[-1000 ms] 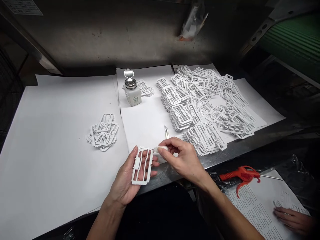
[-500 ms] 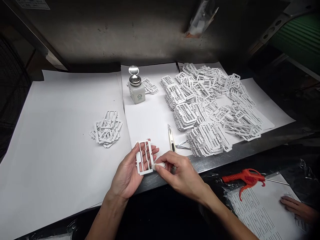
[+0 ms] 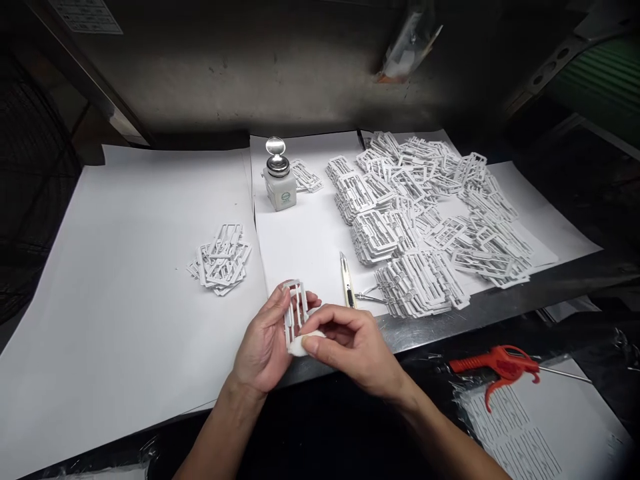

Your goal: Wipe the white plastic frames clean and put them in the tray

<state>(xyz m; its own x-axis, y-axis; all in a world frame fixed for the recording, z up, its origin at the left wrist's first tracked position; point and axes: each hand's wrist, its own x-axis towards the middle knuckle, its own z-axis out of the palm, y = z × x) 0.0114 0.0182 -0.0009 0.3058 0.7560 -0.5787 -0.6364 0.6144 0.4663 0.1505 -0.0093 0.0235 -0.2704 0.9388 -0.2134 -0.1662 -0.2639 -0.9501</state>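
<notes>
A white plastic frame with thin lengthwise bars is held in my left hand, thumb on its left edge and fingers behind it. My right hand pinches a white wad, perhaps cotton or cloth, against the frame's lower end, hiding that end. Just beyond my right hand a cutter knife lies on the paper, with a slim metal tool beside it. To the left is a loose pile of similar frames.
Large stacks of white frames cover the right side. A pump bottle with its lid up stands at the back, a few frames behind it. A red air blow gun lies at lower right by printed sheets. A metal wall rises behind.
The wad has moved from the frame's lower right edge across its bottom end. The frame is tilted more edge-on. Another person's hand at lower right has left the view.
</notes>
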